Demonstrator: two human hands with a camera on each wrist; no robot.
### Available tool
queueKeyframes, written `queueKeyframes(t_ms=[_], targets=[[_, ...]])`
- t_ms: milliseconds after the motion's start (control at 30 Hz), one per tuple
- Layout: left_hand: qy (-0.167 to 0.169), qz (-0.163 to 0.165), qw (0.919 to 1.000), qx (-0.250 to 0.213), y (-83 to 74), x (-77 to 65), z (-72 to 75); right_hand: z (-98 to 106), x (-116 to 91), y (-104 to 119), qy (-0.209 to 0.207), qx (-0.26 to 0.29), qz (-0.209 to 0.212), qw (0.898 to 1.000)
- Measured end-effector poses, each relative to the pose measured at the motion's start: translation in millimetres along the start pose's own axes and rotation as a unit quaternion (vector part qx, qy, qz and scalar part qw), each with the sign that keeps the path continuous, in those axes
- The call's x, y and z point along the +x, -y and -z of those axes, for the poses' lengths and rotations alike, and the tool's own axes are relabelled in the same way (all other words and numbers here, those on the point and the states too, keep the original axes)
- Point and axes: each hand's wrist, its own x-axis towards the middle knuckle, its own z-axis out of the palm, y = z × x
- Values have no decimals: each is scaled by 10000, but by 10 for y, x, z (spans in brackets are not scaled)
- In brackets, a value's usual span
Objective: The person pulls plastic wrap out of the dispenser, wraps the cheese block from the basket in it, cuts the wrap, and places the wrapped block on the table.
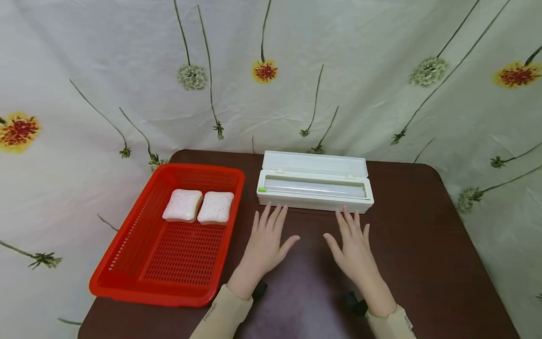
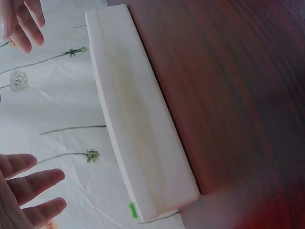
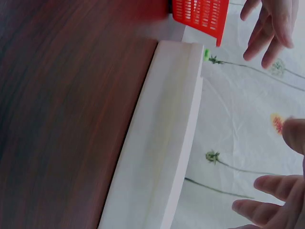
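A long white cling film dispenser box [image 1: 315, 201] lies at the back of the table, its lid [image 1: 314, 163] tipped up toward the curtain. Inside shows a roll of clear film [image 1: 313, 188], and a small green slider [image 1: 262, 189] sits at the left end. My left hand [image 1: 265, 245] is spread, fingertips just in front of the box's left part. Opposite it, my right hand [image 1: 354, 249] spreads its fingers near the box's right part. Neither hand holds anything. Both wrist views show the box's long front side [image 2: 138, 114] and the spread fingers [image 3: 274, 191].
At the left stands a red plastic basket [image 1: 182, 294] with slotted sides. Two white, bread-slice-shaped pieces with specks, a left one [image 1: 182, 205] and a right one [image 1: 216, 207], lie in it. A flowered curtain [image 1: 228, 108] hangs behind the dark brown table [image 1: 427, 245].
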Motion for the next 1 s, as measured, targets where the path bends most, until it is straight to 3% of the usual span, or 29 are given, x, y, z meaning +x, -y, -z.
queueKeyframes(t_ms=[400,633,767,1000], targets=[[-116,631,9963,-569,170,207,-33,87,158,-224,-33,246,-290,9993],[-551,586,9928,-886,252,327,-139,93,249,-318,-239,447,-389,9980],[-771,702,9877,-1168,296,434,-187,95,326,-384,-452,559,-455,9964],[-742,1130,9789,-1535,404,617,-233,105,462,-500,-478,586,-651,9950]])
